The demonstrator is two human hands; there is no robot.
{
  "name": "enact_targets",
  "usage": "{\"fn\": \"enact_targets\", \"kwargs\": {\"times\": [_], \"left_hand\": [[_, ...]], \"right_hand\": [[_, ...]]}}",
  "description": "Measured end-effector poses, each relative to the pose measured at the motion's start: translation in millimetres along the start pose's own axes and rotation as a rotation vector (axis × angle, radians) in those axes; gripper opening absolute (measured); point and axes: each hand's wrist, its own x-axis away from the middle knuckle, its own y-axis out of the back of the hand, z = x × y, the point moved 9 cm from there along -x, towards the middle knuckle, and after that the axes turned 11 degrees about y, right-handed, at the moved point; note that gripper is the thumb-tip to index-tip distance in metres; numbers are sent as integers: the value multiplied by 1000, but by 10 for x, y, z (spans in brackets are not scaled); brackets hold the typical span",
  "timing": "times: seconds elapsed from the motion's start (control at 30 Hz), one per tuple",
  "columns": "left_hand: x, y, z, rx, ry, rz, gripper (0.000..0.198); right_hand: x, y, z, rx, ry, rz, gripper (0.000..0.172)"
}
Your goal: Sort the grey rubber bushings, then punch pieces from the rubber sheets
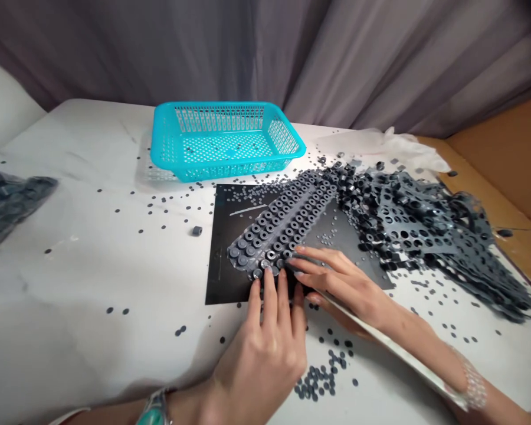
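Observation:
Two rows of small dark grey rings with centre holes lie on clear strips, slanting across a black sheet. At the near end of the strips, my left hand rests with fingers stretched out, its fingertips touching the closest rings. My right hand comes in from the right, fingertips at the lower edge of the same rings. A long thin white stick runs between its thumb and fingers and back along the forearm. The stick's front end is hidden under the hand.
A turquoise basket stands at the back. Punched grey foam-like sheets and loose rings heap on the right. Small dark discs are scattered over the white table. A bag of grey pieces lies left; white plastic lies behind.

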Motion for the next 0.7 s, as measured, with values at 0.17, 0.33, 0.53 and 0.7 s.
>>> {"fn": "enact_targets", "kwargs": {"times": [0.17,0.33,0.53,0.7], "left_hand": [[26,-20,-3,4,12,20,30],[26,-40,-8,13,0,40,31],[26,-79,-18,-4,5,58,37],[21,-87,-6,-16,5,52,43]], "right_hand": [[-34,-80,49,69,33,57,17],[-78,-121,50,156,15,96,18],[-108,-256,130,275,81,159,24],[-72,164,-79,390,-97,-191,28]]}}
